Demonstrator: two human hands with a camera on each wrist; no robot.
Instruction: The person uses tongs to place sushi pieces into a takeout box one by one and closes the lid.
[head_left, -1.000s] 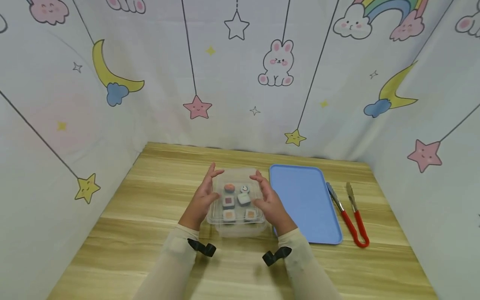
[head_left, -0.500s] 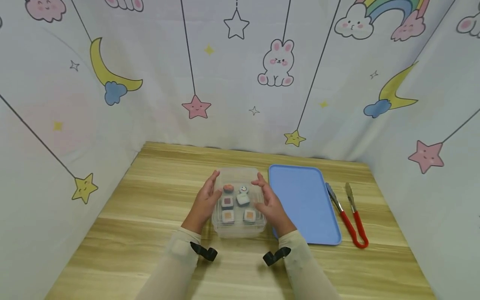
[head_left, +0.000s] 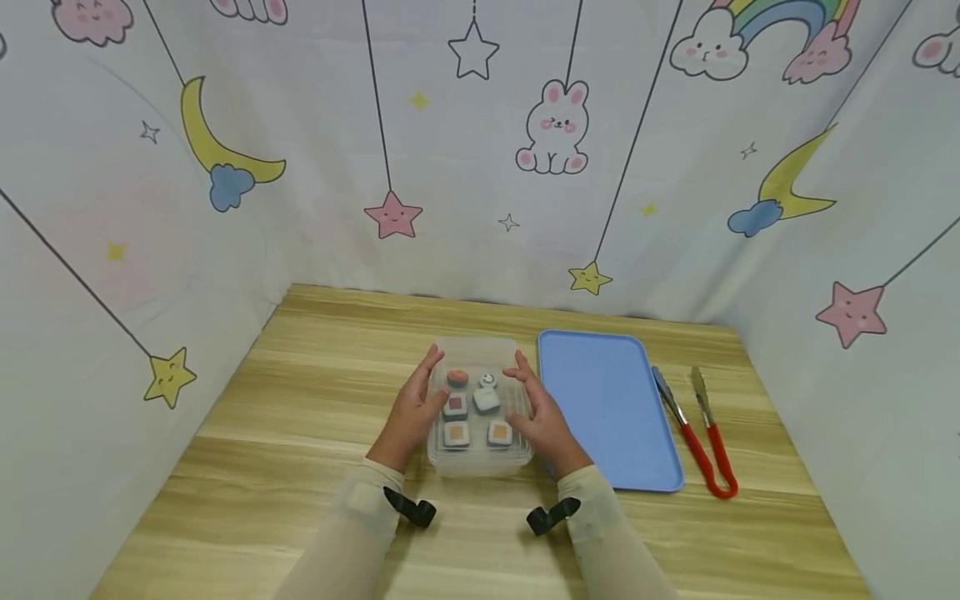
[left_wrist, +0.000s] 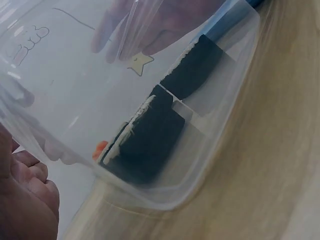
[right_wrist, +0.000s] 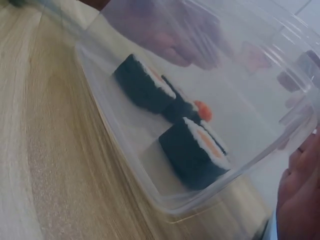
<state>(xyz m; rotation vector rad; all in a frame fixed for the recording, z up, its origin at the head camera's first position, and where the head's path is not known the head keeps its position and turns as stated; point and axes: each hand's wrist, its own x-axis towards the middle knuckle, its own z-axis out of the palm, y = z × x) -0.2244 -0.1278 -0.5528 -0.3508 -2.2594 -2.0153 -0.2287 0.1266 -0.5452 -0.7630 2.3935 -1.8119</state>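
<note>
**Ana:** So what are the hands doing?

**Ben:** Both clasp a clear plastic box (head_left: pixel 480 408) at lower centre of the head view. The left hand (head_left: pixel 411 410) presses its left wall, fingers curved along it; the right hand (head_left: pixel 542 417) holds the right wall the same way. The box sits on the table (head_left: pixel 315 400).

**Ana:** What is inside?

**Ben:** Six sushi pieces (head_left: pixel 456 433) in two columns of three. The wrist views show dark-wrapped rolls through the see-through wall, with the box's rounded corner resting on the wood.

**Ana:** How much room is around it?

**Ben:** To the right, a blue tray (head_left: pixel 607 408) lies just beside the right hand; whether they touch, I cannot tell. Right of the tray, red-handled tongs (head_left: pixel 697 433) lie near the table's right edge. Left of the box, bare wood runs to the cloth wall. Wood also shows between the box and the bottom of the frame, crossed by both sleeved forearms.

**Ana:** And the surroundings?

**Ben:** Light wood-grain tabletop, enclosed on three sides by a white cloth backdrop (head_left: pixel 480 167) printed with stars, moons, a rabbit and a rainbow.
</note>
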